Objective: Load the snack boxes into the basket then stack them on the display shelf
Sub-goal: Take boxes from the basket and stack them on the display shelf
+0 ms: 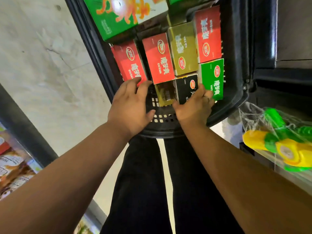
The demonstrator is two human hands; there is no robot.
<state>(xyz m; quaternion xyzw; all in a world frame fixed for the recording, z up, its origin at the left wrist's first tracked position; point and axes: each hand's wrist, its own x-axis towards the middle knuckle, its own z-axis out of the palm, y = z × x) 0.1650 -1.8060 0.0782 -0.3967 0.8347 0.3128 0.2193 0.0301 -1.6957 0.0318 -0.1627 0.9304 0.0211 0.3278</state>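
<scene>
1. Pale, marbled floor tiles [42, 56] are stretching away beneath a black basket [234, 102], which is sitting on the floor in front of a person in black trousers [143, 183], seen from above.
2. Snack boxes are lying flat inside the basket, packed side by side. A large green box [125, 16] is filling the far end, followed by a rough row of a left red box [129, 62], a middle red box [157, 58], an olive box [183, 49] and a far red box [208, 34].
3. Nearer the person, a small green box [212, 78] is lying against the basket's right wall. A black box [185, 88] is sitting just beside it, and a gold box [164, 93] beside that is tucking partly under the middle red box.
4. The left hand [130, 102] is reaching in with its fingers spread and fairly straight and its thumb held wide. Its fingertips are touching the near end of the left red box, and it is holding nothing.
5. The right hand [194, 105] is curling round the near end of the black box, with the thumb on the gold box's side and the fingers on the small green box's side.
6. At right, a yellow-and-green toy [278, 146] in clear wrap is resting on a shelf. At lower left, printed packets [13, 162] are showing along another shelf's edge.
</scene>
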